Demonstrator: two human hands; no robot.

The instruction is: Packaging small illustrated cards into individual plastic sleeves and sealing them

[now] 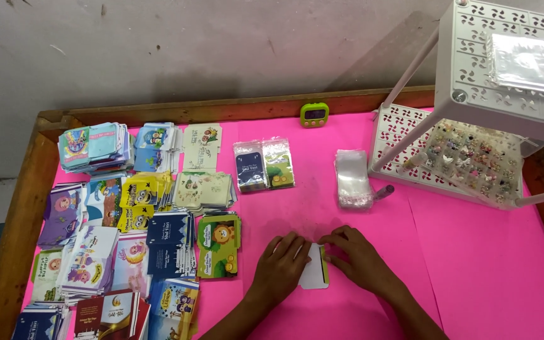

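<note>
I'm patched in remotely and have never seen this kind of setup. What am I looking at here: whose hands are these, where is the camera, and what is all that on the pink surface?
There is no machine: these are a person's two bare hands, filmed by one camera worn on their head, looking down. The left hand and right hand press together on a small white card with a green edge, lying on the pink table top. To the left lie many stacks of colourful printed cards. Farther back are two bagged cards, a pile of clear plastic sleeves and a small green timer. On the right stands a white perforated rack with a tray of small trinkets.
</note>
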